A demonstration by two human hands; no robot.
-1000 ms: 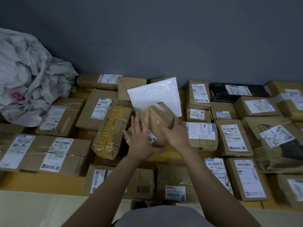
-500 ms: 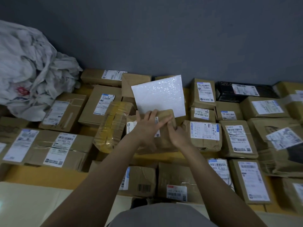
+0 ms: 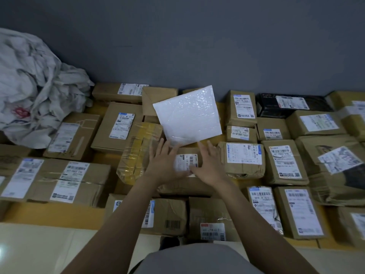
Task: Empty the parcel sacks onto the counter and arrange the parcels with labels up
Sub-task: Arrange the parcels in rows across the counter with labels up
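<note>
Left grip (image 3: 164, 165), right grip (image 3: 210, 165): flat, outstretched.

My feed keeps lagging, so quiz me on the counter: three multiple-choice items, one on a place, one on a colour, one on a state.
1. Where is the crumpled sack heap?
A) far left
B) far right
C) front centre

2. What colour is the bubble mailer?
A) black
B) white
C) yellow

3. The parcel at the left hand and right hand has its label:
A) hidden underneath
B) torn off
C) facing up

Answers:
1 A, it fills the far left of the view.
2 B, its bubbled face is plain white.
3 C, the barcode label shows between both hands.
</note>
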